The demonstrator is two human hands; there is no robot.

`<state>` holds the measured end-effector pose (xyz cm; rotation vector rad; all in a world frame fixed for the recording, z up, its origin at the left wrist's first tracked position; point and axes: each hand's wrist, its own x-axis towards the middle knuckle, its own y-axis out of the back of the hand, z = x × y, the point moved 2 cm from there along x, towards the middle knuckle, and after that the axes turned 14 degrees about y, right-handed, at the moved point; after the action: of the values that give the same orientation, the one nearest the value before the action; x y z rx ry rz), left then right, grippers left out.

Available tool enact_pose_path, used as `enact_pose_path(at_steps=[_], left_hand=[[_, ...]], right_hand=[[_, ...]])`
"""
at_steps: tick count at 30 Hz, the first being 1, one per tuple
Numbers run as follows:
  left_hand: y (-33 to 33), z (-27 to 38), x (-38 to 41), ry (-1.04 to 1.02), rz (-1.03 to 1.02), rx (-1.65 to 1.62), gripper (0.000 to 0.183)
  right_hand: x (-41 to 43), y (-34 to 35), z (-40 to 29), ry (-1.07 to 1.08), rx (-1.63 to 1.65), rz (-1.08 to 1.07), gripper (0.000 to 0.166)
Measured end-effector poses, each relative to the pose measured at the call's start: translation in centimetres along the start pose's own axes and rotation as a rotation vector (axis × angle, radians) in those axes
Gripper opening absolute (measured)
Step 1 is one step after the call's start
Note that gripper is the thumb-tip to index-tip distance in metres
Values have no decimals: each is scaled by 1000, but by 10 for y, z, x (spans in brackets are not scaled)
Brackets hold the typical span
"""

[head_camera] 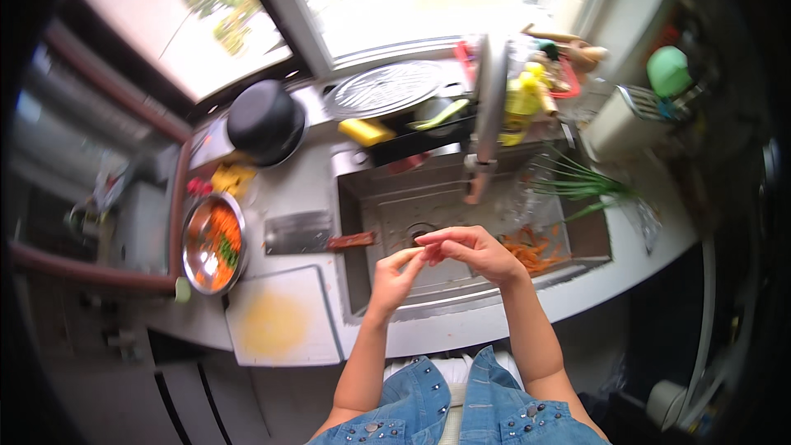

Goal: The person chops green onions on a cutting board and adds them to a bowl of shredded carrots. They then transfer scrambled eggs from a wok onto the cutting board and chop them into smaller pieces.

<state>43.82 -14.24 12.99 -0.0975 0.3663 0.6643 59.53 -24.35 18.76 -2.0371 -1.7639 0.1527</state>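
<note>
Over the stainless steel sink (401,198), the fingertips of my left hand (398,278) meet those of my right hand (476,253). Whether anything small is between them cannot be told. Orange peelings (534,250) lie in the sink's right part, beside a clear plastic bag (528,198). A cleaver (300,233) rests left of the sink, its brown handle over the rim. Farther left, a metal bowl (194,241) holds shredded orange vegetable and chopped greens. Nearer the front edge lies a white cutting board (315,315) with a yellow stain.
The faucet (491,111) rises behind the sink. Green onions (587,182) lie across the right rim. A black pot (262,117), a round metal rack (386,88) and a yellow bottle (522,96) stand near the window. A knife block (618,123) is at right.
</note>
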Motion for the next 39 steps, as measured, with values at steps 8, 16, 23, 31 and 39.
enact_pose_path(at_steps=[8, 16, 23, 31, 39], left_hand=[[-65, -75, 76, -367, -5, 1110, 45], [-68, 9, 63, 223, -909, -574, 56], [-69, -44, 86, 52, -488, 667, 60], [-72, -30, 54, 225, -716, -223, 56], [-69, -41, 53, 438, -624, -415, 46]], right_hand=[[-143, 118, 52, -316, -1643, 361, 42], [-140, 82, -53, 218, 177, 427, 46], [-157, 88, 0, -31, -1123, 264, 64], [-161, 91, 2, -91, -497, 530, 46], [-163, 85, -13, 120, 226, 543, 48]])
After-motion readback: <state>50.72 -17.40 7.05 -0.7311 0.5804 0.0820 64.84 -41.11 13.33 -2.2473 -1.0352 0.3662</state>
